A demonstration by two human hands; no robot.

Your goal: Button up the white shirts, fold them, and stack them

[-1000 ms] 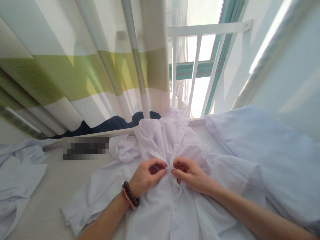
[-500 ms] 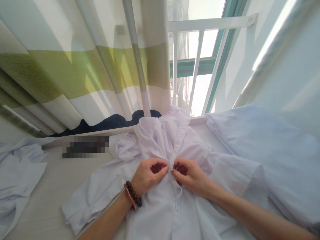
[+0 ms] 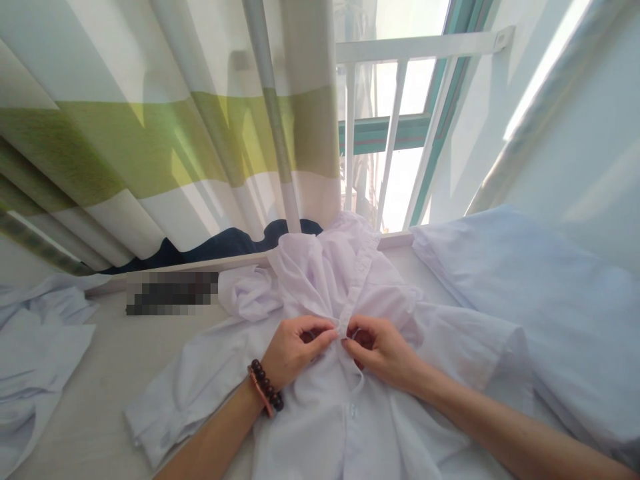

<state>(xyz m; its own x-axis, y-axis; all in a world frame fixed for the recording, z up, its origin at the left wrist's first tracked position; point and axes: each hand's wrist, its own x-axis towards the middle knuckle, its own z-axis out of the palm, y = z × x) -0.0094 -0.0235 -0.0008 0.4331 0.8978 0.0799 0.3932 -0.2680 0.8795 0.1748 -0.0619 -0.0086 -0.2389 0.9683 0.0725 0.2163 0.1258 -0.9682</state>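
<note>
A white button-up shirt (image 3: 320, 427) lies spread on a pale table (image 3: 95, 407), its upper part bunched toward the window. My left hand (image 3: 295, 350), with a dark bead bracelet at the wrist, pinches the left edge of the shirt's front placket. My right hand (image 3: 383, 350) pinches the opposite edge right beside it. The fingertips of both hands nearly meet at the placket (image 3: 343, 327). A small button (image 3: 354, 412) shows lower on the shirt front.
More white garments lie at the left edge (image 3: 35, 353) and in a large heap on the right (image 3: 530, 293). A striped green and white curtain (image 3: 150, 147) hangs behind the table. A window with white bars (image 3: 390, 133) is straight ahead.
Both hands stay pinched on the placket, their fingertips drawing slightly closer together. The view has shifted a little.
</note>
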